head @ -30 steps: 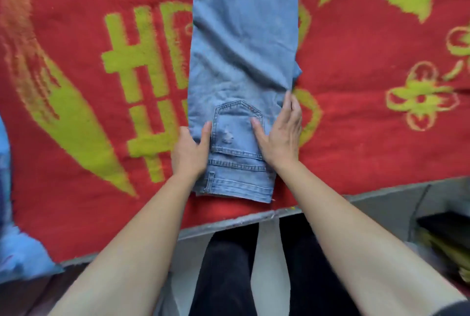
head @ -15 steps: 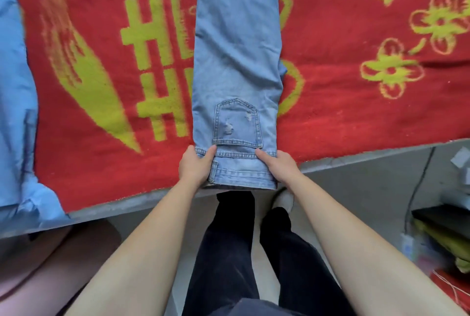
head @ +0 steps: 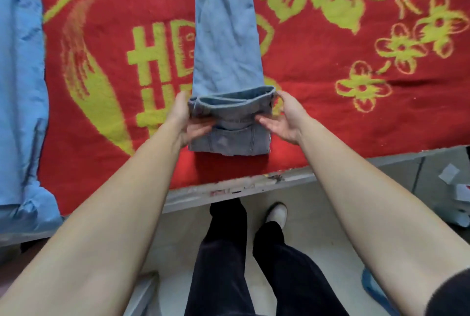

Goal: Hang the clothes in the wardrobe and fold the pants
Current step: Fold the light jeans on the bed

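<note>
cloth (head: 20, 81) in pale blue is lying left on the blanket (head: 320, 132). left hand (head: 187, 122) is pinching one side of the jeans (head: 226, 48), lying mid-blanket, and right hand (head: 286, 118) the other, turning the waist end over evenly, probably keeping the fold square.

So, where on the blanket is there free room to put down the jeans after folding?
Widest free patch: the blanket right of the jeans. A narrower one lies between the jeans and the blue garment at left. The middle is crowded: left hand and right hand grip the fold.
</note>
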Action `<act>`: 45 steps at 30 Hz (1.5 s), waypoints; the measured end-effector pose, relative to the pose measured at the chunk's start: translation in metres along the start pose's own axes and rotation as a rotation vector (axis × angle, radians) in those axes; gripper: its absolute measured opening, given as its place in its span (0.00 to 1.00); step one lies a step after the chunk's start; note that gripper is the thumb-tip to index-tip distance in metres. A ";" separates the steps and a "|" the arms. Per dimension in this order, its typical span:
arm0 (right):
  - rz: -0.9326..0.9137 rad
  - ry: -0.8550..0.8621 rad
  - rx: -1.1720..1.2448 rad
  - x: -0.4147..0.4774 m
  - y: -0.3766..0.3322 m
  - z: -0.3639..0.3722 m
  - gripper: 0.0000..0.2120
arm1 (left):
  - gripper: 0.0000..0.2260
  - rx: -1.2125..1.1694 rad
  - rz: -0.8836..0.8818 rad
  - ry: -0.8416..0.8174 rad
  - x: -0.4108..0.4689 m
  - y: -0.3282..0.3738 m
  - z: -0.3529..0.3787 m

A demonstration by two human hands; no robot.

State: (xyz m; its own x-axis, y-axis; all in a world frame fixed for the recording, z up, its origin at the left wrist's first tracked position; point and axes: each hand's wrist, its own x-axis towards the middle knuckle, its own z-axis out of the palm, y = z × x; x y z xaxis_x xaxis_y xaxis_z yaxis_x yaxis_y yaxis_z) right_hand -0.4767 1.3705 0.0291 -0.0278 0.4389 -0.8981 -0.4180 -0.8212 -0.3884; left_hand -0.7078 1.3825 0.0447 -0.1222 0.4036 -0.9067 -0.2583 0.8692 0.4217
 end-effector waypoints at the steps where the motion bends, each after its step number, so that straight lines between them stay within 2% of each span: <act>1: -0.034 -0.003 0.044 0.014 -0.014 0.007 0.20 | 0.22 -0.064 0.056 -0.033 0.017 0.013 0.006; 2: -0.066 -0.002 0.012 0.025 -0.022 0.013 0.24 | 0.25 -0.069 0.141 -0.014 0.033 0.021 0.011; 4: -0.213 0.059 -0.337 0.051 -0.019 0.015 0.20 | 0.26 0.156 0.337 0.069 0.063 0.017 0.012; 5: -0.332 0.103 -0.622 0.064 -0.011 0.010 0.18 | 0.27 0.398 0.448 0.088 0.076 0.007 0.009; 7: -0.536 0.133 -1.192 0.078 0.011 -0.005 0.27 | 0.33 1.002 0.616 0.018 0.090 -0.015 -0.001; 9: -0.585 0.063 -1.528 0.077 0.038 -0.018 0.41 | 0.42 1.507 0.648 -0.106 0.093 -0.036 -0.011; 10: -0.603 0.028 -1.630 0.075 0.050 -0.022 0.49 | 0.47 1.671 0.624 -0.153 0.093 -0.044 -0.015; 12: -0.632 0.002 -1.715 0.077 0.069 -0.025 0.59 | 0.55 1.793 0.590 -0.177 0.097 -0.053 -0.015; 13: -0.648 0.016 -1.694 0.080 0.075 -0.024 0.60 | 0.56 1.789 0.598 -0.157 0.100 -0.053 -0.013; 16: -0.726 0.105 -1.601 0.088 0.084 -0.013 0.57 | 0.55 1.824 0.703 -0.042 0.108 -0.050 -0.005; 18: -0.812 0.138 -1.632 0.085 0.089 -0.010 0.57 | 0.53 1.895 0.787 0.004 0.108 -0.053 -0.007; 20: -0.838 0.099 -1.754 0.083 0.092 -0.012 0.61 | 0.52 1.981 0.854 0.034 0.107 -0.058 -0.013; 23: -0.739 0.058 -1.997 0.089 0.084 -0.016 0.64 | 0.52 2.118 0.799 0.037 0.108 -0.058 -0.016; 26: -0.698 0.054 -2.065 0.087 0.068 -0.007 0.52 | 0.43 2.133 0.755 -0.008 0.104 -0.045 -0.004; 28: -0.588 0.026 -2.059 0.078 0.053 0.000 0.44 | 0.37 2.046 0.717 -0.065 0.097 -0.032 0.003; 30: -0.478 -0.074 -2.032 0.060 0.032 0.009 0.37 | 0.29 1.959 0.640 -0.165 0.085 -0.018 0.004; 33: -0.232 -0.251 -1.985 0.022 -0.007 0.023 0.14 | 0.19 1.862 0.397 -0.419 0.055 0.004 0.001; 34: -0.112 -0.293 -1.922 0.011 -0.019 0.027 0.08 | 0.18 1.808 0.291 -0.513 0.046 0.012 -0.002; 35: -0.025 -0.320 -1.860 0.001 -0.032 0.031 0.06 | 0.19 1.749 0.195 -0.578 0.039 0.022 -0.004; 38: 0.105 -0.331 -1.709 -0.006 -0.077 0.044 0.10 | 0.28 1.486 -0.005 -0.642 0.034 0.062 -0.010; 40: 0.138 -0.276 -1.502 0.008 -0.108 0.052 0.09 | 0.32 1.262 -0.042 -0.591 0.046 0.092 -0.011; 42: -0.012 -0.176 -1.358 0.038 -0.132 0.057 0.21 | 0.28 1.109 0.066 -0.445 0.064 0.116 -0.008; 44: -0.296 0.058 -1.499 0.073 -0.141 0.058 0.33 | 0.30 1.100 0.353 -0.125 0.092 0.126 -0.006; 45: -0.425 0.184 -1.613 0.087 -0.138 0.058 0.35 | 0.34 1.187 0.501 0.027 0.103 0.124 -0.007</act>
State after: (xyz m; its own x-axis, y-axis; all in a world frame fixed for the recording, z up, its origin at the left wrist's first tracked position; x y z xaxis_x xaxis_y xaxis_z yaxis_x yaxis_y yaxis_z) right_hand -0.4744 1.5433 0.0165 -0.0174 0.7630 -0.6462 0.9311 -0.2231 -0.2885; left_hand -0.7593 1.5301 0.0041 0.0191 0.7643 -0.6446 0.8254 0.3518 0.4416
